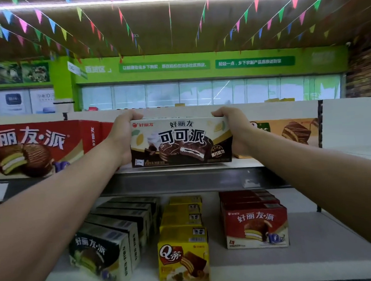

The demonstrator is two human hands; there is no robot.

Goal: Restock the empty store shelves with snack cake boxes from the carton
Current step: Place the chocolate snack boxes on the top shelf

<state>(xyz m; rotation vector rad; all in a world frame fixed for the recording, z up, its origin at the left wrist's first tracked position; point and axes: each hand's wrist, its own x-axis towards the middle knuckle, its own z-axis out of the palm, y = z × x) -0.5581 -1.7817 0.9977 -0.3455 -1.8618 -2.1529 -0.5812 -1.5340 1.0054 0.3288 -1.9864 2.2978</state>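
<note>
Both arms reach up & out to the top shelf (181, 168). The left hand (125, 138) grips the left end of a choc pie box (181, 142), fingers curled over the top, thumb side low. The right hand (235, 134) grips the right end the same way. So both hands hold 1 box btw them.

The box is long, white on top & dark brown at the bottom, w/ a pic of a cut choc cake on the front. It stands the right way up, front facing out. Its bottom edge is right at the front of the top shelf. Can't tell if it sits on the shelf or hangs just over it.

On the same shelf, left of the box, is a big red box (31, 147) w/ a cake pic. To the right, partly behind the right hand, is an orange box (290, 131).

The lower shelf (312, 251) has 3 rows going front to back: dark boxes (104, 250) on the left, yellow boxes (183, 253) in the middle, red boxes (256, 226) on the right. The rows stand apart.

Far back is a green wall (198, 65). Small flags (79, 13) hang from the roof.
</note>
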